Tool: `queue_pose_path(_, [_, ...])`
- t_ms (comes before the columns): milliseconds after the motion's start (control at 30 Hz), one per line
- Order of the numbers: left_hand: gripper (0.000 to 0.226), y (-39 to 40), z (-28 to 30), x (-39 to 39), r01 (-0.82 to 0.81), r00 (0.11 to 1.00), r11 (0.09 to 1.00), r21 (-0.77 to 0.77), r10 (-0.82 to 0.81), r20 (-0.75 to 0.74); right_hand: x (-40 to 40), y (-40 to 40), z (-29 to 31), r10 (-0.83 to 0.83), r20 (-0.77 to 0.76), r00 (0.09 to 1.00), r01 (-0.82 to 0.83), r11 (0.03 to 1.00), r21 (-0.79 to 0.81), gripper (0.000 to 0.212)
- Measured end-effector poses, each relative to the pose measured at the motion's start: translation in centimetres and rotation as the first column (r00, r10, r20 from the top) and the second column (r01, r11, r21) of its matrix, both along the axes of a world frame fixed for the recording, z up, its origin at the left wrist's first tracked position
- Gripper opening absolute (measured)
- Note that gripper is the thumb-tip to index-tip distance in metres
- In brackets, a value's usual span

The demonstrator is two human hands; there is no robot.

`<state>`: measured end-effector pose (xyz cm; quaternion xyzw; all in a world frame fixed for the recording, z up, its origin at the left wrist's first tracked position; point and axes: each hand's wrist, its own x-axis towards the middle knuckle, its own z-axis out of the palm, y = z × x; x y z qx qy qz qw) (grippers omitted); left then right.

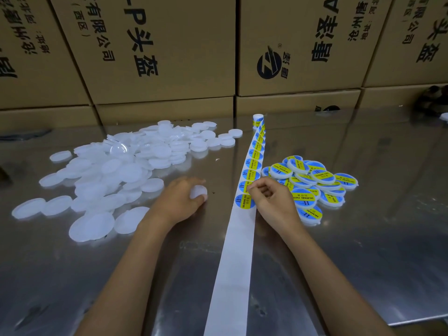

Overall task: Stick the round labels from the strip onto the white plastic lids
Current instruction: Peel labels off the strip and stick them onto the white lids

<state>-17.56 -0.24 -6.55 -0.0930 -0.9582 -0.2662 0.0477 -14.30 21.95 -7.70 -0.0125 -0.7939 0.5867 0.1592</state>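
**Labels going onto lids at a steel worktop**

The worktop (363,251) is shiny brushed metal, mirroring the brown cardboard boxes (157,49) stacked along its far edge. A long white paper strip (236,251) runs from the near edge toward the far edge, bare and smooth close by, then carrying round glossy blue-and-yellow labels (252,163) up to a small roll (258,120). The right hand (271,198) has its fingers curled, pinching at the edge of a label on the strip. The left hand (180,200) grips one plain lid (198,191), just left of the strip. Farther left sprawls a loose heap of milky white plastic lids (116,170), flat discs. Right of the strip lies a pile of labelled lids (312,183).
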Motion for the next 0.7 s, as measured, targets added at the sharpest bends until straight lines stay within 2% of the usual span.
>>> queue_pose_path(33, [0.044,0.3,0.0,0.0,-0.003,1.000,0.998,0.067,0.003,-0.010,0.0,0.0,-0.1,-0.012,-0.030,0.999,0.014,0.998,0.054,0.006])
queue_pose_path(100, [0.033,0.9,0.4,0.0,-0.050,0.999,0.933,0.358,0.050,0.008,-0.1,0.1,-0.5,-0.012,-0.091,0.996,0.030,0.978,0.204,0.006])
queue_pose_path(133, [0.027,1.2,0.7,0.1,-0.099,0.995,0.826,0.554,0.070,0.073,-0.1,0.1,-0.7,-0.001,-0.117,0.993,0.035,0.957,0.288,0.011])
queue_pose_path(200, [0.028,1.5,1.3,0.3,-0.179,0.973,0.509,0.842,-0.037,0.230,0.1,0.2,-1.1,0.026,-0.136,0.990,0.035,0.903,0.427,0.023])
queue_pose_path(267, [0.035,1.2,1.7,0.4,-0.240,0.931,0.235,0.942,-0.221,0.292,0.1,0.3,-1.4,0.043,-0.108,0.993,0.019,0.856,0.517,0.033])
queue_pose_path(300, [0.038,1.2,1.8,0.6,-0.276,0.904,0.150,0.949,-0.295,0.310,0.1,0.3,-1.5,0.043,-0.077,0.996,0.007,0.832,0.555,0.037])
queue_pose_path(333, [0.039,1.2,1.9,0.6,-0.304,0.879,0.104,0.947,-0.352,0.321,0.1,0.4,-1.5,0.043,-0.046,0.998,-0.008,0.814,0.581,0.041])
queue_pose_path(400, [0.038,1.6,2.0,0.7,-0.311,0.858,0.114,0.944,-0.394,0.330,0.0,0.4,-1.4,0.053,-0.005,0.999,-0.041,0.822,0.568,0.044])
queue_pose_path(567, [0.046,2.5,1.5,0.7,-0.213,0.891,0.295,0.931,-0.333,0.310,0.1,0.5,-1.2,0.097,0.039,0.995,-0.104,0.894,0.436,0.050])
queue_pose_path(700, [0.046,3.1,1.1,0.5,-0.210,0.904,0.274,0.938,-0.311,0.293,0.1,0.2,-0.9,0.164,0.035,0.986,-0.165,0.921,0.353,0.046])
